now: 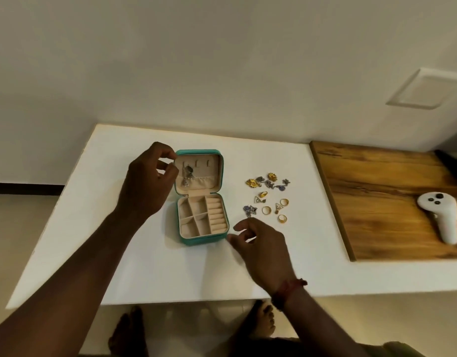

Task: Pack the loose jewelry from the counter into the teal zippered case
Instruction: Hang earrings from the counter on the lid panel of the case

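left of centre, the left hand (147, 181) pinches narrowly at the raised lid of the open teal case (200, 197) on the white tabletop (119, 253); what it holds, i cannot tell. lower centre, the right hand (261, 248) hovers, fingers loosely curled, empty. loose jewelry (270, 195) lies right of the case; far right, a white controller (440, 215).

A teal zippered case (200, 197) lies open near the middle of the white counter (119, 253), its lid propped upright toward the far edge. The left hand (147, 181) is raised at the lid's left side, fingertips (172, 157) pinched at a dark pendant piece (188, 172) hanging inside the lid. The right hand (261, 248) hovers with loosely curled fingers just beside the case's near right corner. Loose jewelry (268, 197) lies scattered right of the case, and a white controller (440, 215) rests on a wooden board (377, 197) at the counter's right end.
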